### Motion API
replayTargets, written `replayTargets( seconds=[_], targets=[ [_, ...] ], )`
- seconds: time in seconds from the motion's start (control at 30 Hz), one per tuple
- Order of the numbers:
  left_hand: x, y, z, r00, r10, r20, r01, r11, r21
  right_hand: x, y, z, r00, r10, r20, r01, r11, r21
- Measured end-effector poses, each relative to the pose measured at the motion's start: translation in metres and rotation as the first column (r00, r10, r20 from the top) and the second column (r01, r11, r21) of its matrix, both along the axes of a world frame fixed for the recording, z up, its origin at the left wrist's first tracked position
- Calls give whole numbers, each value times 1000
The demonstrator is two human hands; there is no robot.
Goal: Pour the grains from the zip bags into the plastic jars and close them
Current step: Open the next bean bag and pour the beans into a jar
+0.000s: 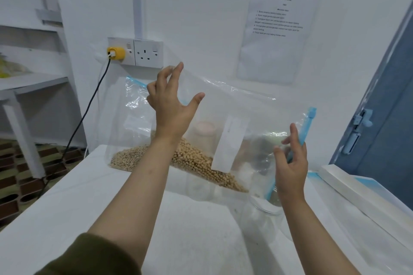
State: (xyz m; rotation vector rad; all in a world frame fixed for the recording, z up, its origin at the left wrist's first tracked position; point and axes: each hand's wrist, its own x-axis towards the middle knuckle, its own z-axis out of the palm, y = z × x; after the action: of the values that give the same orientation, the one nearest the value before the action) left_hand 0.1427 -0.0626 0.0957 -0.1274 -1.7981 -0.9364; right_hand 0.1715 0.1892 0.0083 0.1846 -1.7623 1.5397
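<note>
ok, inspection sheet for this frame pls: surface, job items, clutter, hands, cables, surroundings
Surface: white table, bare near its front edge.
Job's things: clear zip bag of beige grains with a blue zipper, held tilted above a clear plastic jar with no lid; second clear bag of grains behind.
Clutter: white tray at right.
Grippers: left hand pinches the bag's raised corner; right hand pinches the zipper end.
Cables: black cable from a yellow plug in the wall socket.
Surroundings: printed sheet on the wall, blue door, white shelf.
</note>
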Motion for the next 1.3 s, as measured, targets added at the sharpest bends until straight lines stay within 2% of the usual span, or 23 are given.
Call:
replayTargets(
  seconds=[0.57, 0.93, 1.3],
  targets=[
    [6, 6, 15, 1000, 20, 2, -19, 996, -87, 7, 2, -4, 999, 9, 31, -8, 1000, -25],
    [-1, 9, 16, 999, 42, -11, -43, 991, -126, 4, 11, -11, 995, -39, 88, 28, 992, 121],
    [-5, 16, 25, 998, 25, -50, -32, 988, -150, -1, 16, -13, 993, -64, 96, 50, 989, 142]
  ],
)
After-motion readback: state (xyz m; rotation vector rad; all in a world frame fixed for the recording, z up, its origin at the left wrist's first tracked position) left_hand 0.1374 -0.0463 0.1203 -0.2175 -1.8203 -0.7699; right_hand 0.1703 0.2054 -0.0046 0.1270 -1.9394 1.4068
